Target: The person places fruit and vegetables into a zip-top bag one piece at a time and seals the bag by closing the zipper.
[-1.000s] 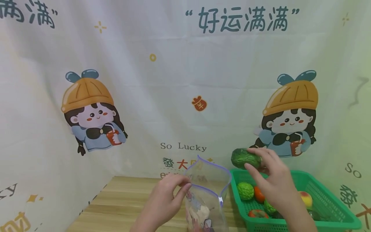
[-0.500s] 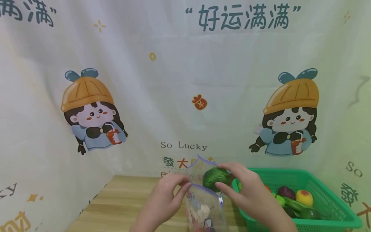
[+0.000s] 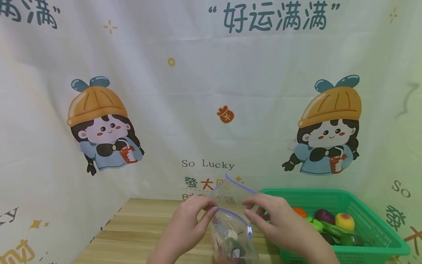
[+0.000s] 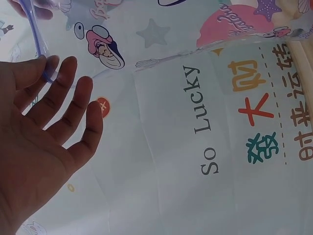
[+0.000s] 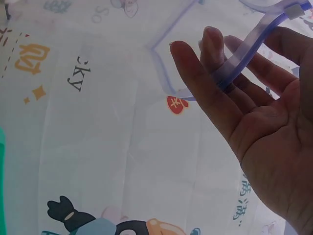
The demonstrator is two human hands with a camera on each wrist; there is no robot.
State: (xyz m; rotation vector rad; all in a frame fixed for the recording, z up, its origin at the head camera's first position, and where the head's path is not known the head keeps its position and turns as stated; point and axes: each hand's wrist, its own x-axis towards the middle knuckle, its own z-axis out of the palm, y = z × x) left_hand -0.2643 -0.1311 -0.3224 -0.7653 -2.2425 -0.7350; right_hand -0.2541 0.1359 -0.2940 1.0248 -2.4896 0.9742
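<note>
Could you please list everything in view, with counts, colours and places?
Backdrop: one, off-white with colourful prints, behind everything
Table: one, wood-brown, below
Zip bag: one, clear with purple edges, lower centre, mouth open
Slider: one, white, on the bag's edge
Bag contents: at least two, pale and dark green, unclear through film
Basket: one, green, right
Orange-red item: one, in basket
Round purple item: one, in basket
Peach: one, yellow-red, in basket
Green vegetables: several, light and dark, in basket
Left hand: one, pinching the bag's edge
Right hand: one, at the bag's mouth
</note>
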